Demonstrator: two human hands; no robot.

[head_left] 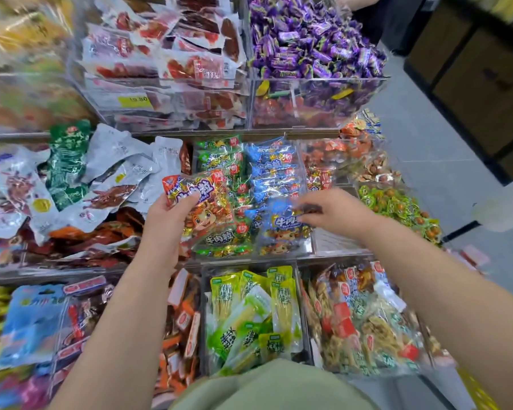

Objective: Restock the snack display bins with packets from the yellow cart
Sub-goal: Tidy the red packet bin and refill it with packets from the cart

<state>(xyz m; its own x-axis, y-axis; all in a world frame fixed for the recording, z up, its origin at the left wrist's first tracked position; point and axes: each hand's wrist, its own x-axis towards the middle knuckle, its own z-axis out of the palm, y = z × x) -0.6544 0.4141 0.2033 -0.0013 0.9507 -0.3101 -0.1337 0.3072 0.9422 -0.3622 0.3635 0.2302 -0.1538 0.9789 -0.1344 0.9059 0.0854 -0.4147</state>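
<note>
My left hand grips a red and orange snack packet by its upper left corner, holding it over the middle-tier bin of green packets. My right hand reaches over the neighbouring bin and pinches the top edge of a blue packet, one of several blue packets stacked there. The yellow cart shows only as a corner at the bottom right.
Clear acrylic bins rise in tiers: red meat packets and purple candies on top, white and green pouches to the left, yellow-green packets and mixed bags below. Grey floor and dark cabinets lie to the right.
</note>
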